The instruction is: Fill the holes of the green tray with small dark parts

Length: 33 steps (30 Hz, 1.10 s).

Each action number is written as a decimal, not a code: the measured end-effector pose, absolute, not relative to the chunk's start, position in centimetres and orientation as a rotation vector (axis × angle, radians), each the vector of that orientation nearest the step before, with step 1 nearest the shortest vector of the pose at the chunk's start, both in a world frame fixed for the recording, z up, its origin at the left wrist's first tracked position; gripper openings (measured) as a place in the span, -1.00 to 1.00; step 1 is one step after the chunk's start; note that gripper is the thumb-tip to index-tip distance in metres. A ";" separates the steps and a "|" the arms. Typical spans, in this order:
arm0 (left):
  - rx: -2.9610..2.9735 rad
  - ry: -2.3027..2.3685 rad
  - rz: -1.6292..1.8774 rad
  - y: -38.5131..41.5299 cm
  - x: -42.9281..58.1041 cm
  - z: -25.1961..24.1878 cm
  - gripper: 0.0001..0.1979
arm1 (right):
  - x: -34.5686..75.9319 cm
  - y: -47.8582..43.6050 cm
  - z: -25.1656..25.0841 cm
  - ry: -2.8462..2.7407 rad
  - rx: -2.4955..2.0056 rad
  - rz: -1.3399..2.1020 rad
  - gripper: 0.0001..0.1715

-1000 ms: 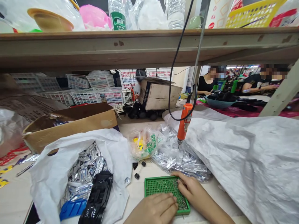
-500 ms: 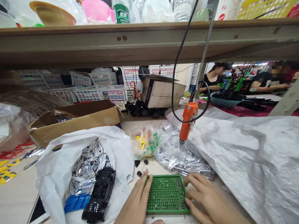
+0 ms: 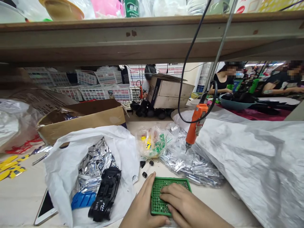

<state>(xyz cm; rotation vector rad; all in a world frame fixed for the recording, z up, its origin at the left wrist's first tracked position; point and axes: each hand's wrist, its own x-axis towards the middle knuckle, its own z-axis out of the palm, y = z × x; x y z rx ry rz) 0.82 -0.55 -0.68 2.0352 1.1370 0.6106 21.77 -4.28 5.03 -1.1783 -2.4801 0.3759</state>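
Observation:
A shallow green tray (image 3: 156, 199) with a grid of small holes lies on the table, small metal bits scattered in it. Along its left side my left hand (image 3: 142, 202) steadies it, fingers on the left edge and thumb at the near edge. My right hand (image 3: 182, 199) lies over the tray, fingers stretched across the grid and covering its right part; nothing shows in them. Left of the hands, a black toy car chassis (image 3: 105, 193) rests on a white bag (image 3: 125, 139) beside a blue plastic part (image 3: 83, 200) and many shiny silver pieces (image 3: 97, 161).
An orange electric screwdriver (image 3: 196, 125) hangs on its cable above clear bags of silver parts (image 3: 190, 167). White sheeting (image 3: 256, 158) covers the right side. A cardboard box (image 3: 83, 117), a phone (image 3: 46, 207) and a shelf (image 3: 152, 41) surround the spot. Co-workers sit behind at right.
My right hand has moved left from the tray's right edge onto its grid. My left hand stays at the left side, its thumb now showing at the near edge. The view has shifted slightly.

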 end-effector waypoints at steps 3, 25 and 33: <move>2.064 1.126 0.602 -0.6 0.8 -0.7 0.17 | 21.7 -4.0 6.7 -2.599 -1.130 0.256 -0.52; 1.951 1.269 1.151 -2.4 3.2 -3.4 0.06 | 22.4 -5.3 2.0 -1.317 -1.495 0.609 -0.26; 2.020 1.302 1.007 -2.2 1.0 -4.3 0.13 | 24.4 -5.6 -1.7 -1.760 -1.596 0.265 -0.36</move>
